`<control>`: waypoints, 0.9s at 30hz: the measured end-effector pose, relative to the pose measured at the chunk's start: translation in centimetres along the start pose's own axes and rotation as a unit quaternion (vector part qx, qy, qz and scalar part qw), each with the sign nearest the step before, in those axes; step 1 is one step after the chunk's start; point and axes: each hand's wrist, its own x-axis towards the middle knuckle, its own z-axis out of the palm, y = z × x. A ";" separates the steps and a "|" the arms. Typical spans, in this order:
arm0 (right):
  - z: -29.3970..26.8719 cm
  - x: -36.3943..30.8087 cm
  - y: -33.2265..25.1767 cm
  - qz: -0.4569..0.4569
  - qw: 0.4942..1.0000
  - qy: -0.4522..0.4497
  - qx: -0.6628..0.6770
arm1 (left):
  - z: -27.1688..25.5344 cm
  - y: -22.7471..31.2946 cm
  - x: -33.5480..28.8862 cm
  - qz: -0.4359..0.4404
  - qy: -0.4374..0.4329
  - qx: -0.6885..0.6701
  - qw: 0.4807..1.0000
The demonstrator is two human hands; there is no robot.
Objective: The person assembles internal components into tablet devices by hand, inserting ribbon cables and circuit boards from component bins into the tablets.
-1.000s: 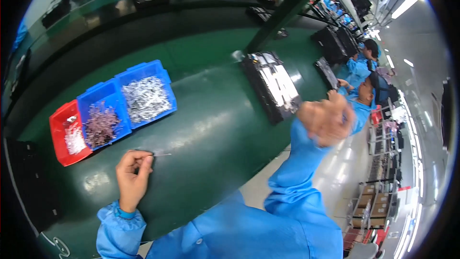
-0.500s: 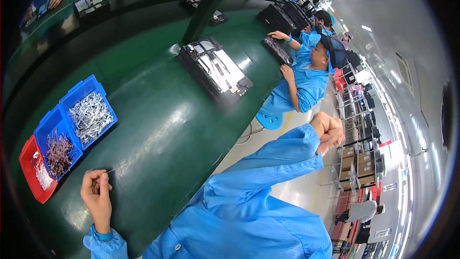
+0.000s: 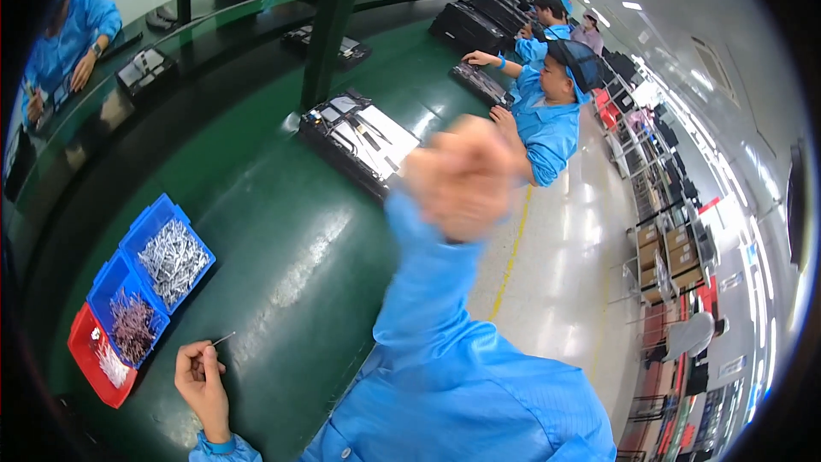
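I've got the left hand (image 3: 203,381) pinching a thin pin-like piece (image 3: 226,338) by one end, probably leaving its tip free, beside blue bins (image 3: 152,224) set presumably within reach. Right hand (image 3: 462,178) blurred; can't tell its grip.

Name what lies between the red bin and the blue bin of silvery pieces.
The head view shows a middle blue bin holding thin brownish-pink pieces, between the red bin and the other blue bin.

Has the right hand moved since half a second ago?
Yes, leftward: the right hand, then well right of the black device, now overlaps it in view.
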 end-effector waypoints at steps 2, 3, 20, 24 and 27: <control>3.2 1.4 6.0 -0.036 0.937 0.101 -0.332 | -0.5 -0.1 -0.2 0.010 -0.001 0.014 1.000; 2.1 1.8 8.0 0.026 0.905 0.051 -0.422 | -0.3 0.0 -0.2 0.005 -0.001 0.005 1.000; -6.0 0.8 27.7 0.180 0.743 -0.071 -0.640 | -0.7 -1.6 0.2 0.034 0.019 0.059 0.997; -6.3 -0.1 27.6 0.118 0.749 -0.130 -0.639 | -0.6 -1.7 0.1 0.037 0.025 0.061 0.997; -6.3 -0.7 27.6 0.100 0.749 -0.150 -0.638 | -1.0 -1.8 0.1 0.039 0.015 0.054 0.998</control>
